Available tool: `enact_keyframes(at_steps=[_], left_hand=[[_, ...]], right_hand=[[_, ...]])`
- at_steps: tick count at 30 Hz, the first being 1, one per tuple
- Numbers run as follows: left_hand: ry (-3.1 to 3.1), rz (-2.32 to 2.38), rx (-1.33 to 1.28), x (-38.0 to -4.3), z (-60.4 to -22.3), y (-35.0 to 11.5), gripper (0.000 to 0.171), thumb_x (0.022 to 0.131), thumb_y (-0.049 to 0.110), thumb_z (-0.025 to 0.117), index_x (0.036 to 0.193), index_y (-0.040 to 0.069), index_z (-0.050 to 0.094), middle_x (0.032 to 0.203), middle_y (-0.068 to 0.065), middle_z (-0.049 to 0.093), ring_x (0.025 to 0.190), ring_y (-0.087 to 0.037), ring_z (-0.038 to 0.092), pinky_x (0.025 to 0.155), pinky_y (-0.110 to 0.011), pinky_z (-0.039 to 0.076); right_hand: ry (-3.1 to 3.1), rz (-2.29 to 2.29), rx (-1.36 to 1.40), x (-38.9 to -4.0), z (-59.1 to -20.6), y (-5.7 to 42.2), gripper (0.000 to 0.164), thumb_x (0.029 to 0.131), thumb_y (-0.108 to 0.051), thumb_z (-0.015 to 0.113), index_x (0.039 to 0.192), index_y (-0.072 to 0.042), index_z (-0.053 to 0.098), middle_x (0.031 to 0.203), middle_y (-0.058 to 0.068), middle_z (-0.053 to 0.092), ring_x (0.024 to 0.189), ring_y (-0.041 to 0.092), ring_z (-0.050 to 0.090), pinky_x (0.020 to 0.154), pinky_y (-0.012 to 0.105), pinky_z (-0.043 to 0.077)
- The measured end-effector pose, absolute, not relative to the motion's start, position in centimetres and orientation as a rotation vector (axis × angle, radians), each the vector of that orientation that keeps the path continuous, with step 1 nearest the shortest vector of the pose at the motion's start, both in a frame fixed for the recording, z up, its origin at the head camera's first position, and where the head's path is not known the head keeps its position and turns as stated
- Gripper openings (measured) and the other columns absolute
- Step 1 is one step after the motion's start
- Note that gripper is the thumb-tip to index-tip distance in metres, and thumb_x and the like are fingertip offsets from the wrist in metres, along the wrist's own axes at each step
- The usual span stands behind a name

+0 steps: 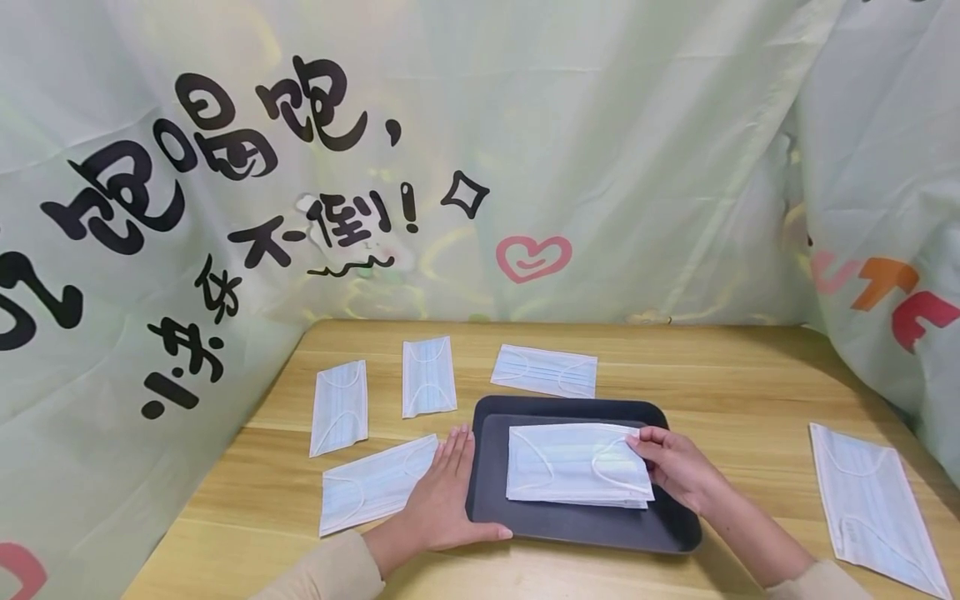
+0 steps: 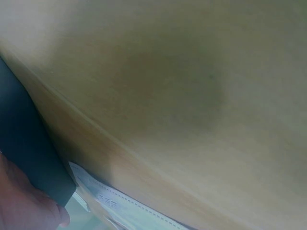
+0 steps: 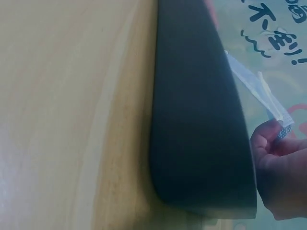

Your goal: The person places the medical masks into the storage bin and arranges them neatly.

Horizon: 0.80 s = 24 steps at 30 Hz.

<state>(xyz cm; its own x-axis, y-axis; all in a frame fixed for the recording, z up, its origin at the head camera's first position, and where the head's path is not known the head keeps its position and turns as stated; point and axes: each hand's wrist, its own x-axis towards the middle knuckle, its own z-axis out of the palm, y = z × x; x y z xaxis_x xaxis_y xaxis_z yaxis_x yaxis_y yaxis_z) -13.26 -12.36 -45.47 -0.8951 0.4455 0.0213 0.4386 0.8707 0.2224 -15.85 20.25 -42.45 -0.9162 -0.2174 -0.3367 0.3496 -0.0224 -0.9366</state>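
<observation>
A dark grey tray [image 1: 577, 527] holds a small stack of pale blue face masks with white ear loops. My right hand [image 1: 678, 467] pinches the right end of the top face mask [image 1: 570, 458] between thumb and fingers. In the right wrist view, that face mask [image 3: 259, 91] shows above the wall of the tray [image 3: 201, 110]. My left hand [image 1: 442, 500] rests against the tray's left side with its fingers straight and thumb over the near rim. Partly behind the left hand, another face mask [image 1: 367, 492] lies on the table.
More masks lie apart on the wooden table [image 1: 750, 383]: a left mask [image 1: 339, 408], a back mask [image 1: 429, 377], a mask behind the tray [image 1: 545, 370] and a far-right mask [image 1: 877, 500]. A printed cloth curtain [image 1: 637, 167] surrounds the table.
</observation>
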Motion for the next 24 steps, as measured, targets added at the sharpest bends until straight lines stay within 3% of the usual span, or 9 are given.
enact_keyframes(at_steps=[5,13,17,24], left_hand=[[3.014,0.349,0.712,-13.2,-45.4,-12.3,0.124,0.062,0.083,0.046,0.144,-0.002,0.009,0.152,-0.018,0.006,0.141,-0.030,0.006,0.113,-0.043,0.017],[3.011,0.354,0.713,-13.3,-45.5,-12.4,0.124,0.062,0.083,0.047,0.143,-0.002,0.009,0.152,-0.018,0.006,0.140,-0.031,0.007,0.113,-0.043,0.018],[3.007,0.363,0.710,-13.2,-45.5,-12.4,0.124,0.062,0.082,0.047,0.144,-0.002,0.009,0.152,-0.018,0.005,0.141,-0.030,0.006,0.113,-0.043,0.017],[3.000,0.366,0.708,-13.2,-45.5,-12.4,0.124,0.062,0.083,0.046,0.144,-0.002,0.008,0.152,-0.018,0.005,0.141,-0.030,0.005,0.113,-0.044,0.018]], right_hand=[[2.050,-1.886,0.155,-15.8,-42.4,20.1,0.007,0.092,-0.015,0.051,0.087,-0.009,0.051,0.075,-0.008,0.052,0.066,0.008,0.051,0.062,0.023,0.046],[2.328,-1.656,0.152,-16.2,-41.9,19.7,0.019,0.091,-0.016,0.052,0.094,0.003,0.050,0.069,-0.004,0.051,0.065,0.012,0.049,0.057,0.026,0.047],[2.460,-1.524,0.146,-16.4,-41.7,19.5,0.020,0.090,-0.015,0.053,0.095,0.004,0.052,0.067,-0.001,0.050,0.065,0.014,0.048,0.055,0.026,0.046],[2.687,-1.288,0.012,-16.6,-41.3,19.2,0.008,0.086,-0.005,0.056,0.086,0.003,0.054,0.063,0.003,0.046,0.056,0.015,0.047,0.047,0.026,0.046]])
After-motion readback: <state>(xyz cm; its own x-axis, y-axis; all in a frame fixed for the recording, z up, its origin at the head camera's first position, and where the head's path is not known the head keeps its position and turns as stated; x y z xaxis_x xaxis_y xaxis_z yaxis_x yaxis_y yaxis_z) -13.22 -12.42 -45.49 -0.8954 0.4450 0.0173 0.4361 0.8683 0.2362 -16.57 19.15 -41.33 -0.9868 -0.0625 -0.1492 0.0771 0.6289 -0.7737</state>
